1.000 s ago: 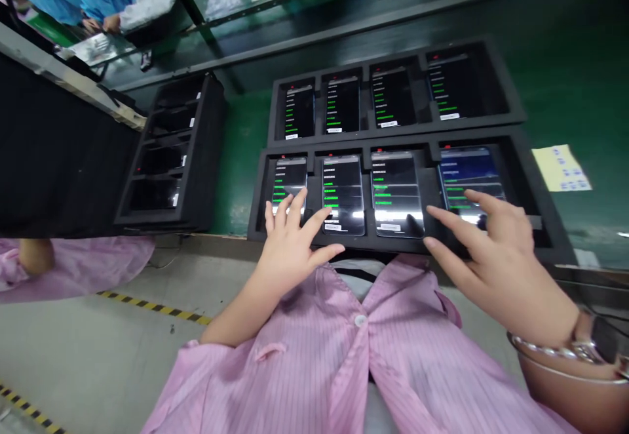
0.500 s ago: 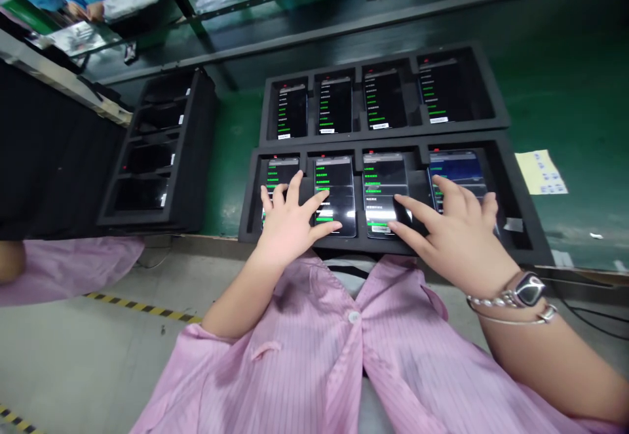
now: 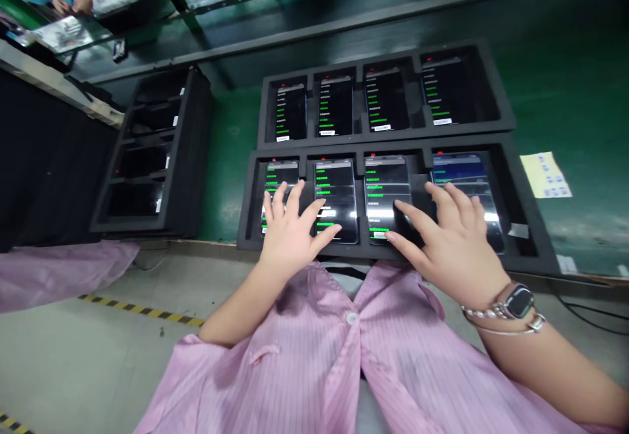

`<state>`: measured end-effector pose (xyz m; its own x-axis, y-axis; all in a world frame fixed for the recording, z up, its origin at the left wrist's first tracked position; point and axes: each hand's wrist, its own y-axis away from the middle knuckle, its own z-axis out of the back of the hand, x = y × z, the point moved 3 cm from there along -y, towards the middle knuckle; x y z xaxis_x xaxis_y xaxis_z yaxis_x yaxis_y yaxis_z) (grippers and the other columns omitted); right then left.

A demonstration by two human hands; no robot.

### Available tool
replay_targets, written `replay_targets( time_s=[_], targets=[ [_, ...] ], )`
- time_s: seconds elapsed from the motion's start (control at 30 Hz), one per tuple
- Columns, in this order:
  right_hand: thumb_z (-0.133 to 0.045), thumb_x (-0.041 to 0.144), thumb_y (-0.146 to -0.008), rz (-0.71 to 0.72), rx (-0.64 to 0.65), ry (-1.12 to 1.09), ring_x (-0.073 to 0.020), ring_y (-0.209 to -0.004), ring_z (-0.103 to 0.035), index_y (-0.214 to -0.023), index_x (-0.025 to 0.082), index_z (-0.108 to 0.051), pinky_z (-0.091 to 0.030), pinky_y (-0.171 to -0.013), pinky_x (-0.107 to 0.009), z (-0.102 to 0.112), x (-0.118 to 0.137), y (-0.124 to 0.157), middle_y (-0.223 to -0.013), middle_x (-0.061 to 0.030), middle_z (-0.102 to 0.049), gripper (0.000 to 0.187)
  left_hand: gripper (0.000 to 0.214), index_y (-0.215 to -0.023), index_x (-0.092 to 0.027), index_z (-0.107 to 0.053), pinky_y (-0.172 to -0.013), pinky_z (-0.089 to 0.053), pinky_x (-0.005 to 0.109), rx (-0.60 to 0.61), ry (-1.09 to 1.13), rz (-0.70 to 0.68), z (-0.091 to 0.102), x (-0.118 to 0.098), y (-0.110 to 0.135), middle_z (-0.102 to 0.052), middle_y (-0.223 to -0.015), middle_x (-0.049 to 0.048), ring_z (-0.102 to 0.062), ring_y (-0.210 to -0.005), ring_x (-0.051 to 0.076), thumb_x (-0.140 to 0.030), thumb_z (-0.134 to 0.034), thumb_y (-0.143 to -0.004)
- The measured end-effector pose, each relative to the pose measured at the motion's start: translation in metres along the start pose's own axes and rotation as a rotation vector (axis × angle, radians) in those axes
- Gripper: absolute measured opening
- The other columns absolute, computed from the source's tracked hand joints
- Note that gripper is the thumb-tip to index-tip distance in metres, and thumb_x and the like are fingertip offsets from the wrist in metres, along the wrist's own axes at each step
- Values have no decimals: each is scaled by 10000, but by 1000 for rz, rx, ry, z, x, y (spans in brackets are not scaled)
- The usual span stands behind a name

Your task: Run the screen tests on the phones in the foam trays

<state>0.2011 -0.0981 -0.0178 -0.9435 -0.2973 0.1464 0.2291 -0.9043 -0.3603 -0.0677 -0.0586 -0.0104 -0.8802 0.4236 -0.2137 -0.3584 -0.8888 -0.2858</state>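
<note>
My left hand is open, fingers spread over the leftmost smartphone and the second smartphone of the near black foam tray. Its thumb and index finger lie over the second screen. My right hand, also open, spans the third smartphone and the rightmost smartphone. Its thumb and index finger are at the third screen; whether every fingertip touches glass I cannot tell. The lit screens show lists of green and white text. Neither hand grips anything.
Behind lies a second foam tray with several lit phones. A stack of foam trays holding dark-screened phones stands at the left. A yellow paper lies on the green bench at the right. Another person's hands are at the far left.
The right hand's outer fingers have drawn together and shifted slightly left over the rightmost phone. The left hand's fingers have moved slightly lower. The camera view has shifted a little.
</note>
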Motion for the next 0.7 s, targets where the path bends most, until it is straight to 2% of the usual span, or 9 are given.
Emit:
replay_targets(
  time_s=[0.07,0.17,0.27,0.4,0.47,0.57,0.63,0.7],
  targets=[
    [-508,592,-1062,36,-32,15,-494,-1486,-412,-1429,160,-619,-343,-1178,-779,3,1,1,-1555,-266,-478,578,640,-1379,-213,-688,-1240,-254,770,-57,49,-61,3,0,3,-493,-1600,206,-353,-1527,482,-700,-636,-968],
    [-570,612,-1036,170,-89,-3,-458,-1448,-462,-1464,123,-561,-378,-1190,-728,9,8,7,-1489,-266,-539,651,733,-1377,-170,-662,-1259,-313,682,-141,126,-268,8,-3,9,-582,-1525,211,-438,-1490,434,-760,-620,-945],
    [-646,638,-986,278,-113,-17,-436,-1401,-497,-1445,123,-576,-432,-1173,-672,11,15,13,-1450,-256,-558,693,669,-1343,-164,-672,-1286,-323,600,-123,121,-465,9,-8,14,-679,-1433,171,-570,-1397,360,-712,-644,-961],
    [-684,516,-984,319,-35,-29,-364,-1233,-593,-1297,163,-674,-444,-1157,-606,5,17,11,-1306,-182,-651,472,406,-1258,-167,-711,-1325,-275,559,1,81,-488,4,-6,11,-757,-1333,95,-709,-1203,266,-498,-654,-1030],
    [-665,465,-988,305,21,-49,-334,-1175,-608,-1237,162,-692,-433,-1152,-575,3,17,7,-1266,-159,-679,393,354,-1218,-159,-732,-1325,-278,552,16,102,-485,5,-8,11,-775,-1295,87,-732,-1157,261,-450,-660,-1030],
    [-674,502,-943,239,7,-80,-311,-1140,-606,-1189,178,-700,-425,-1128,-548,7,24,11,-1230,-133,-695,408,307,-1236,-163,-751,-1293,-337,552,-11,136,-496,12,-17,18,-781,-1282,91,-748,-1133,279,-345,-674,-1001],
    [-674,564,-915,223,-51,-99,-264,-1065,-616,-1153,201,-698,-431,-1098,-520,6,28,16,-1165,-87,-711,435,336,-1247,-251,-779,-1245,-405,571,-85,189,-469,11,-19,18,-797,-1244,59,-767,-1079,303,-296,-706,-923],
    [-637,678,-912,268,-111,-55,-222,-991,-616,-1078,227,-694,-450,-1052,-484,-1,25,19,-1099,-43,-717,483,442,-1171,-453,-813,-1123,-520,582,-170,253,-518,0,-20,6,-819,-1157,-28,-771,-1055,347,-273,-756,-772]
  ],
)
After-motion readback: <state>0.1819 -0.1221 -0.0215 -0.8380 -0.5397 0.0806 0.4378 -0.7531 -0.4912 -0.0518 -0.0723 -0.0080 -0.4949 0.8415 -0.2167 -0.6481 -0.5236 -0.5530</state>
